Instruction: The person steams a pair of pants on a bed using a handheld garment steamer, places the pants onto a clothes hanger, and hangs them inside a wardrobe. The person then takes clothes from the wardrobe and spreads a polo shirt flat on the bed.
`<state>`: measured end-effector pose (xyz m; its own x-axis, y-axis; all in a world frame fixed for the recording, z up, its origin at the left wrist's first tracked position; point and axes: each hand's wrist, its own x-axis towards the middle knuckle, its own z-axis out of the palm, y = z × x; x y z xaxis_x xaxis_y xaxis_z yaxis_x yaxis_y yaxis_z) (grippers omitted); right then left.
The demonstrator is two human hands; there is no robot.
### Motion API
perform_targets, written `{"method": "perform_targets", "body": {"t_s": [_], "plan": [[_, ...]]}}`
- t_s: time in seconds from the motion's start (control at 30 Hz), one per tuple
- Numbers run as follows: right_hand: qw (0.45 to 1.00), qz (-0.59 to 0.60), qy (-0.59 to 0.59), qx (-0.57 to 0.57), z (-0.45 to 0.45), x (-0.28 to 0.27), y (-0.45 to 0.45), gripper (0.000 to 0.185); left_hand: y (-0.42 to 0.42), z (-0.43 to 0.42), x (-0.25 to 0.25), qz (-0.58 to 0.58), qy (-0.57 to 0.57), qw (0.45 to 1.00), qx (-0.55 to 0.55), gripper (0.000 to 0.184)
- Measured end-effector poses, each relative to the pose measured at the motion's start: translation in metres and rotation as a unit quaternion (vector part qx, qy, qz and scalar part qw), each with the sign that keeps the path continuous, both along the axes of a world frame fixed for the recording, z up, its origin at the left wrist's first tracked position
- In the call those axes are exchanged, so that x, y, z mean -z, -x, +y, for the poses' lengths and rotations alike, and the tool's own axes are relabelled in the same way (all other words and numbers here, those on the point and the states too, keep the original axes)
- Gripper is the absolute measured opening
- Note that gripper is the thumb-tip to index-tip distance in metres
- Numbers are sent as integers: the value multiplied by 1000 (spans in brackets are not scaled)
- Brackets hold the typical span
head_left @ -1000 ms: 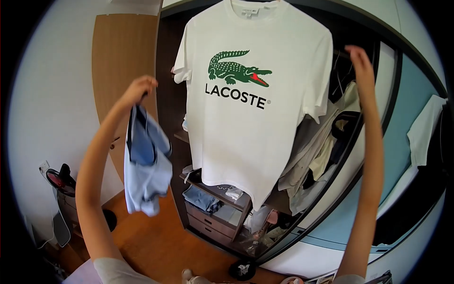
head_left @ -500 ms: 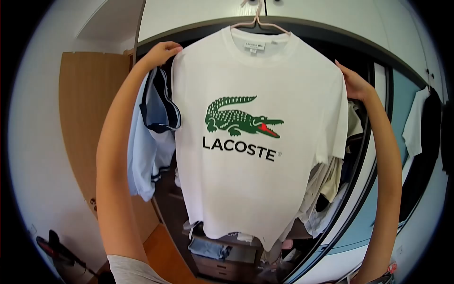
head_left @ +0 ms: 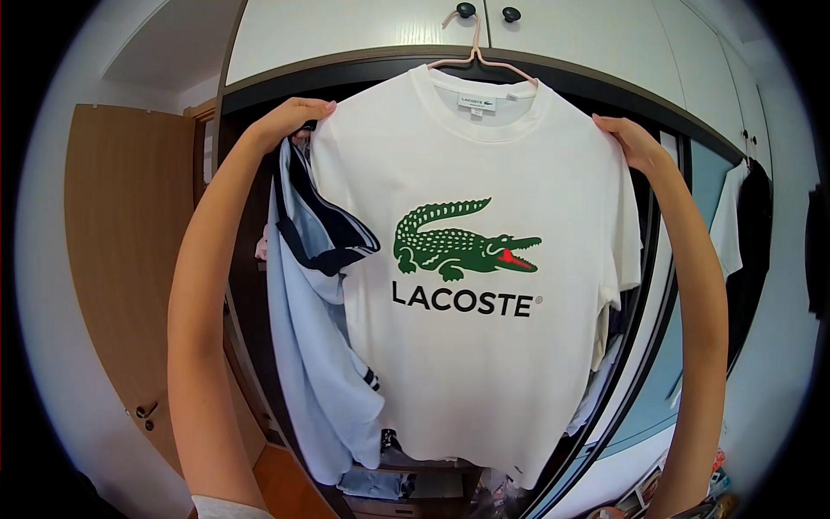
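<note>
A white T-shirt (head_left: 467, 363) with a green crocodile print hangs upright from a pinkish hanger (head_left: 475, 54), whose hook is near a black cabinet knob. My left hand (head_left: 294, 119) is closed at the shirt's left shoulder, fingertips on the fabric. Below that same hand hangs a light blue garment (head_left: 320, 372) with a dark striped band, overlapping the shirt's left side. At the opposite shoulder, my right hand (head_left: 629, 141) pinches the cloth, its fingers partly behind the shirt.
Behind the shirt is an open wardrobe with white upper doors (head_left: 588, 39) and a lower drawer (head_left: 389, 506). A wooden door (head_left: 130, 259) stands at the left. Dark clothing (head_left: 754, 233) and a white garment (head_left: 728, 221) hang at the right.
The view has tilted up, showing the hanger and cabinet knobs. Both hands have come to the shirt's shoulders from beside it. The blue garment has swung nearer, over the shirt's left side.
</note>
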<state>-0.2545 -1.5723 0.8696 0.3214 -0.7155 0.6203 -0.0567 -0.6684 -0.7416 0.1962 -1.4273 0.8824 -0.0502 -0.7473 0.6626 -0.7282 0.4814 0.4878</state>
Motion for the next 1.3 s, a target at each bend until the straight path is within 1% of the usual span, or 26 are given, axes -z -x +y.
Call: {"method": "perform_targets", "body": {"t_s": [0.03, 0.07, 0.1, 0.13, 0.17, 0.2, 0.23, 0.27, 0.33, 0.4, 0.47, 0.53, 0.57, 0.63, 0.67, 0.73, 0.87, 0.97, 1.03, 1.07, 1.13, 1.17, 1.2, 1.23, 1.27, 1.3], "plan": [[995, -5, 63, 79, -1, -2, -6, 31, -4, -1, 2, -1, 0, 1000, 3, 32], [995, -7, 64, 82, 0, -2, -12, 31, -3, 1, 6, 14, 17, 1000, -20, 31], [980, -15, 135, 144, -2, -1, -17, 29, 0, 2, 10, 29, 32, 998, -47, 29], [957, -21, 203, 208, 0, 0, -23, 29, -3, 4, 14, 28, 30, 998, -46, 29], [956, -21, 204, 208, 1, -1, -26, 29, -6, 4, 17, 56, 32, 997, -44, 29], [927, -12, 257, 273, 2, -4, -29, 29, -10, 5, 19, 84, 34, 995, -42, 28], [890, -2, 307, 337, 2, -6, -32, 30, -13, 5, 19, 83, 35, 995, -41, 28], [890, -2, 306, 339, 7, -4, -40, 30, -18, 4, 19, 79, 54, 995, -32, 28], [829, -8, 380, 410, 13, -4, -53, 30, -26, -1, 13, 72, 71, 995, -20, 27], [832, 10, 363, 419, 11, -9, -56, 30, -29, -5, 5, 41, 24, 998, -37, 25], [835, 28, 345, 428, 13, -12, -56, 31, -23, -10, 3, 27, 27, 999, -38, 27], [896, 20, 299, 329, 16, -15, -46, 31, -3, -10, 2, -19, 16, 998, -51, 30], [894, 18, 301, 331, 19, -21, -44, 31, 0, -11, -1, -38, 12, 998, -40, 32], [919, 86, 248, 295, 23, -31, -40, 31, 6, -12, -5, -31, 7, 999, -42, 32], [918, 84, 249, 298, 29, -34, -39, 31, 10, -9, -6, -24, 1, 999, -47, 33], [954, 153, 170, 194, 41, -41, -34, 28, 15, -7, -8, -39, 5, 997, -68, 33], [962, 137, 145, 185, 39, -41, -37, 27, 16, -14, -11, -20, 5, 998, -64, 29], [955, 108, 187, 202, 24, -38, -42, 26, 13, -24, -11, 13, 9, 998, -53, 24], [944, 11, 269, 190, 16, -31, -48, 26, 5, -34, -8, 111, 17, 993, -34, 24], [943, 10, 273, 191, 15, -30, -54, 26, 2, -34, -3, 111, 20, 993, -33, 24], [908, -122, 349, 198, 11, -20, -60, 26, -1, -36, 11, 151, 101, 983, -26, 22], [907, -124, 351, 198, 15, -11, -63, 26, 4, -36, 19, 164, 132, 976, -60, 25], [893, -164, 380, 177, 22, -5, -66, 25, 1, -43, 24, 163, 132, 976, -61, 25], [877, -203, 407, 157, 26, 1, -71, 24, -2, -52, 29, 169, 206, 964, -16, 26], [878, -203, 404, 158, 28, 5, -71, 24, 2, -53, 33, 172, 277, 945, 30, 27], [886, -211, 398, 109, 29, 8, -69, 23, 3, -51, 38, 160, 310, 936, 51, 27]]}}
